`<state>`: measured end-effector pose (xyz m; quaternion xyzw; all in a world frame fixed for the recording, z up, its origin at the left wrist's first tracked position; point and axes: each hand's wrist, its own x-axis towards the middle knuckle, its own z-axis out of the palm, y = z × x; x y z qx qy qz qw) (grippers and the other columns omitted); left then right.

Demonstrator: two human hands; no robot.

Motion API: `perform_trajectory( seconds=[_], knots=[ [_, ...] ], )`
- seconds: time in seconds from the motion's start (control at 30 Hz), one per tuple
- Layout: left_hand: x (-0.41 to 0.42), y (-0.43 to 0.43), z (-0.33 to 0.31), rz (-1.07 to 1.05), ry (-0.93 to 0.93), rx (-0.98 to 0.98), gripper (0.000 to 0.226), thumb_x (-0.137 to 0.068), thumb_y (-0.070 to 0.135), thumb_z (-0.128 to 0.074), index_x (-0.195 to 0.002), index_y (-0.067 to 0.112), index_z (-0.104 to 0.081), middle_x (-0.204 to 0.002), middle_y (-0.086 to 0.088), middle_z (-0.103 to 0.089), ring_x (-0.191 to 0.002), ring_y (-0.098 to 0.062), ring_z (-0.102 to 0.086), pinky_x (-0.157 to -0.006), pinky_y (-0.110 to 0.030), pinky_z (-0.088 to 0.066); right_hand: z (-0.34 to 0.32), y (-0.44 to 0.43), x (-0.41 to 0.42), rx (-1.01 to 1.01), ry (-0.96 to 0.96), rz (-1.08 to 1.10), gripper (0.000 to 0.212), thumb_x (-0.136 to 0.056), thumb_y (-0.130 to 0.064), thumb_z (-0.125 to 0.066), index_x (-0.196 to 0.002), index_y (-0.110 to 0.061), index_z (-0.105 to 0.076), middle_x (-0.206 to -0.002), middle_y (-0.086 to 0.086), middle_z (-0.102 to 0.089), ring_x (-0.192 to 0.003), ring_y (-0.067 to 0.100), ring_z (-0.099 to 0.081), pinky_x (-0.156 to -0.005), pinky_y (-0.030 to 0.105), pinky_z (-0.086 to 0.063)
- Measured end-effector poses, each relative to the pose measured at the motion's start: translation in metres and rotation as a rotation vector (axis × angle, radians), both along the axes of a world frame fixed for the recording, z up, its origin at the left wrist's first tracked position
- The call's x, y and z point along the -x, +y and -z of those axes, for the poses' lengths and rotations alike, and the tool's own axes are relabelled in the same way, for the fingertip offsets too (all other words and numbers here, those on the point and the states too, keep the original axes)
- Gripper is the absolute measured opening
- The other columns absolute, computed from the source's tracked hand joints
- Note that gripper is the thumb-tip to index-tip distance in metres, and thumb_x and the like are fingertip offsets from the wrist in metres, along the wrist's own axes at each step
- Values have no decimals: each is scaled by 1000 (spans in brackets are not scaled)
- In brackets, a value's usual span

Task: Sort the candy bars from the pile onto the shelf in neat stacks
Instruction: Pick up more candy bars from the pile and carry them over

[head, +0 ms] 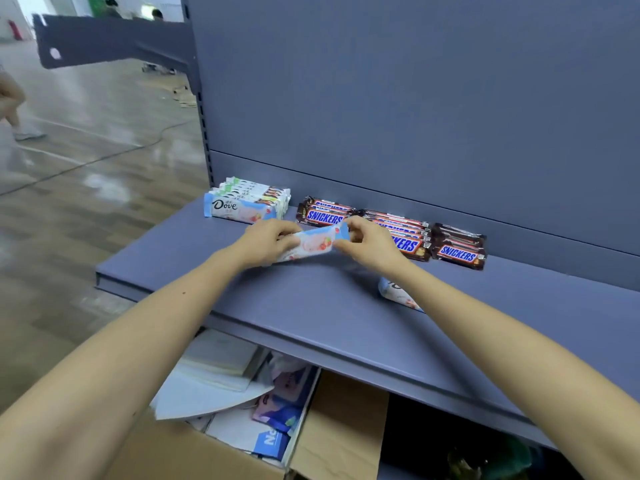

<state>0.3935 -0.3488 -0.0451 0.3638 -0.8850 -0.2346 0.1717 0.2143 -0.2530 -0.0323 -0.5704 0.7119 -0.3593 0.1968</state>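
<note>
A pale blue and pink Dove bar (317, 244) is held over the blue-grey shelf (311, 299). My left hand (266, 242) grips its left end and my right hand (370, 242) pinches its right end. Behind them to the left stands a row of Dove bars (247, 200). Snickers bars lie in three groups: a back left one (323, 213), a middle one (407, 233) partly hidden by my right hand, and a right one (459, 247). Another Dove bar (398, 294) lies loose on the shelf, half covered by my right forearm.
Below the shelf an open cardboard box (339, 441) holds papers and packets. The shelf's upright back panel (415, 98) rises behind the bars. A shelf bracket (114, 39) juts out at upper left. A person's leg and shoe (20, 126) show on the floor at far left.
</note>
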Motion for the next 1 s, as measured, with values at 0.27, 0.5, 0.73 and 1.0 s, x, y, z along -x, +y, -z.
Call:
perform_trajectory(
  seconds=[0.27,0.5,0.73,1.0],
  knots=[
    [-49,-17,10,-312,-13,150,32,-93,34,-49,-123,41,-53,-132,14,-49,-126,-19,-28,-88,-32,-18,11,-56,-51,-69,249,-179,18,-78,-20,-71,-93,-10,-69,-86,3,-65,-80,13,-53,-61,20,-37],
    [-89,-14,42,-500,-15,195,45,-94,34,-45,-138,36,-36,-151,12,-23,-131,-24,-21,-102,-39,-20,16,-107,-89,-23,273,-103,16,-79,-21,-67,-85,-6,-64,-80,8,-61,-75,20,-49,-60,27,-30],
    [-86,-19,45,-457,-56,222,33,-96,33,-41,-125,22,-52,-134,7,-48,-126,-20,-31,-97,-34,-22,22,-127,-93,13,258,-10,13,-80,-15,-61,-88,-6,-61,-97,12,-62,-85,28,-54,-70,30,-38],
    [-84,-17,42,-436,-64,236,31,-96,34,-41,-118,18,-56,-128,4,-54,-123,-19,-36,-96,-33,-25,24,-131,-94,62,221,-4,17,-81,-15,-62,-94,-6,-55,-107,8,-57,-82,19,-47,-69,25,-32]
  ],
)
